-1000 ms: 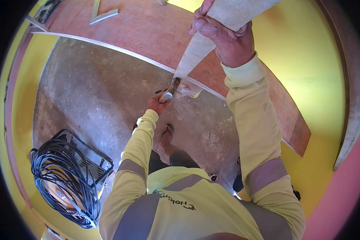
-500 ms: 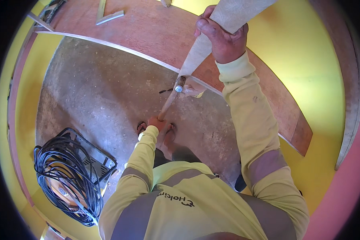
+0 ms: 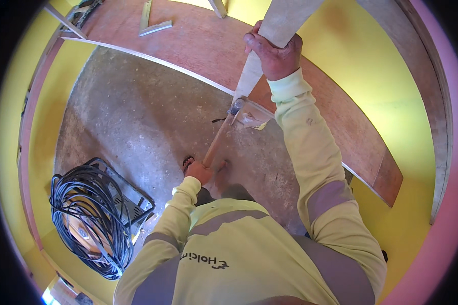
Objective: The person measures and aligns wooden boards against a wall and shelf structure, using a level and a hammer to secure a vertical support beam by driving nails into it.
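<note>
My left hand (image 3: 199, 173) is closed round the lower end of a hammer's (image 3: 219, 142) wooden handle, low in front of my body. The hammer's metal head lies at the lower end of a pale wooden board (image 3: 248, 76); I cannot tell whether they touch. My right hand (image 3: 279, 53) is raised higher, its thumb and fingers wrapped round that board's edges. From there the board widens upward and runs out of the top of the view. Just beside the hammer head is a crumpled clear plastic piece (image 3: 252, 116).
A long reddish plywood panel (image 3: 183, 35) with a pale edge curves across ahead. Wood offcuts (image 3: 155, 28) lie on it. Coiled black cable (image 3: 89, 218) sits with a framed machine on the concrete floor (image 3: 132, 112) at left. Yellow walls (image 3: 356, 66) and a tall board (image 3: 437, 127) stand to the right.
The view has shifted slightly, moving the surroundings rightward. The hammer head has turned, so its round face no longer shows. Both hands keep their grips; the left sits a little nearer my body.
</note>
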The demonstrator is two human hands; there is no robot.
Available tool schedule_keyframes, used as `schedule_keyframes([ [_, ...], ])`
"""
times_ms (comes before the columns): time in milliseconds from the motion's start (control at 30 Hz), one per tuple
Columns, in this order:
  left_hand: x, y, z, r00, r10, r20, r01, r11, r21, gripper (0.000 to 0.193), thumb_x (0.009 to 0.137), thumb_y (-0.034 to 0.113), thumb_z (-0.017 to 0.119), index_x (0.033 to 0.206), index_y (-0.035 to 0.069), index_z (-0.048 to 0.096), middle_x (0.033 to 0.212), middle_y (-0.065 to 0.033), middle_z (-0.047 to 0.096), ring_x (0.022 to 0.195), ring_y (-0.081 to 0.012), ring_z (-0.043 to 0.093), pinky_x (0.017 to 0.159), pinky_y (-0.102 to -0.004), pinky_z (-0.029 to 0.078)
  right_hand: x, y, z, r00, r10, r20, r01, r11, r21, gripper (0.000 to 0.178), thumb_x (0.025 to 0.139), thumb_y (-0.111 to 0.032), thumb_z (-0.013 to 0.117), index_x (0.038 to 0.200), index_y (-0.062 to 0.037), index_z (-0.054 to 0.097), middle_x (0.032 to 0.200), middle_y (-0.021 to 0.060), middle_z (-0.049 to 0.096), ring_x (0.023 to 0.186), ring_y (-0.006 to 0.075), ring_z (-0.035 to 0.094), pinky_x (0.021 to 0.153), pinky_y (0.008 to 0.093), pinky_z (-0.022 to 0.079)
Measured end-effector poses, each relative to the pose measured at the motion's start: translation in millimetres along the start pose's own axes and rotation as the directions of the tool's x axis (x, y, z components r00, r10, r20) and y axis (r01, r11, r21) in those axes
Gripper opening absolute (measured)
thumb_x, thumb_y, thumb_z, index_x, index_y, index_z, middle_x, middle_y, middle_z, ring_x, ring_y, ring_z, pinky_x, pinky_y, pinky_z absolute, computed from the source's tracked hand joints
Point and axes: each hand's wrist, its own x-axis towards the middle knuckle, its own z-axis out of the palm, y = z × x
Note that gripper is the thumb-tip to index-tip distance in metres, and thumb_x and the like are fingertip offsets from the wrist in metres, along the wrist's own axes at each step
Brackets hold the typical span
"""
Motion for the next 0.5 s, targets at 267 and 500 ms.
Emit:
schedule_keyframes([
  [267,-26,17,-42,0.996,0.080,0.045,-0.083,0.994,0.072,0.040,0.072,0.028,0.061,0.093,-0.006,0.065,0.088,-0.0288,0.064,0.088,-0.0397,0.063,0.083,-0.0447,0.050,2,0,-2,0.998,0.054,0.029,-0.054,0.998,-0.021,0.010,0.077,-0.006,0.066,0.081,-0.0006,0.059,0.063,0.0046,0.061,0.059,0.0130,0.059,0.057,0.0267,0.048],
  [500,4,-29,-3,0.986,0.165,0.038,-0.167,0.984,0.056,0.037,0.073,0.031,0.059,0.091,0.000,0.065,0.085,-0.0259,0.064,0.083,-0.0407,0.063,0.076,-0.0465,0.051,-4,5,2,0.985,0.169,0.027,-0.171,0.982,0.081,0.013,0.075,-0.006,0.068,0.084,-0.0009,0.059,0.069,0.0053,0.063,0.063,0.0134,0.060,0.059,0.0284,0.049],
])
